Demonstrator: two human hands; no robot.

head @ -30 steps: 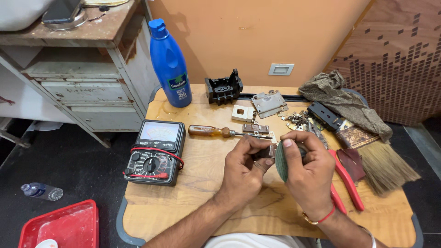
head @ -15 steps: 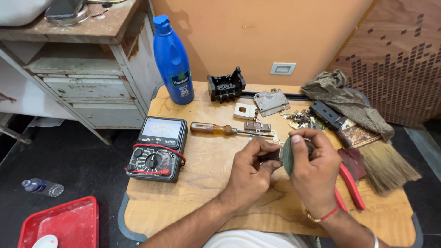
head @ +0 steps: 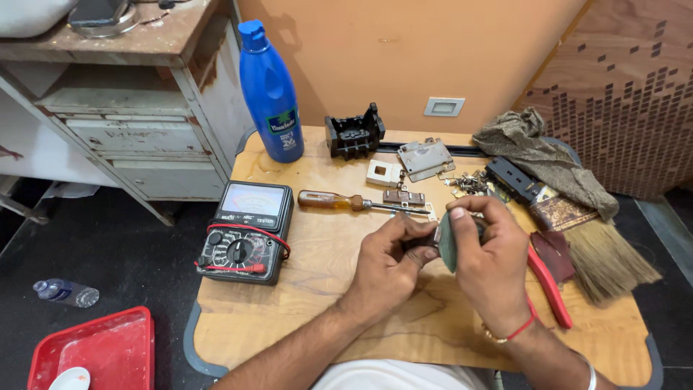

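Over the middle of a small wooden table point(head: 303, 303), my left hand point(head: 386, 271) pinches a small dark part point(head: 422, 242) against a flat grey-green pad point(head: 446, 242) that my right hand point(head: 487, 263) grips. Both hands meet just in front of a wooden-handled screwdriver point(head: 339, 201), which lies flat on the table. A small brown metal piece point(head: 403, 196) rests beside the screwdriver's shaft.
An analog multimeter point(head: 245, 231) lies at the left, a blue bottle point(head: 271, 94) behind it. A black plastic housing point(head: 354, 133), grey metal plate point(head: 426, 157), white block point(head: 381, 173), loose screws point(head: 469, 182), rag point(head: 541, 155), brush point(head: 599, 253) and red-handled pliers point(head: 550, 285) surround the hands. On the floor stand a red tray point(head: 94, 350) and a bottle point(head: 65, 292).
Both hands have shifted slightly toward me and right, still working the small part against the pad. The camera view has tilted a little.
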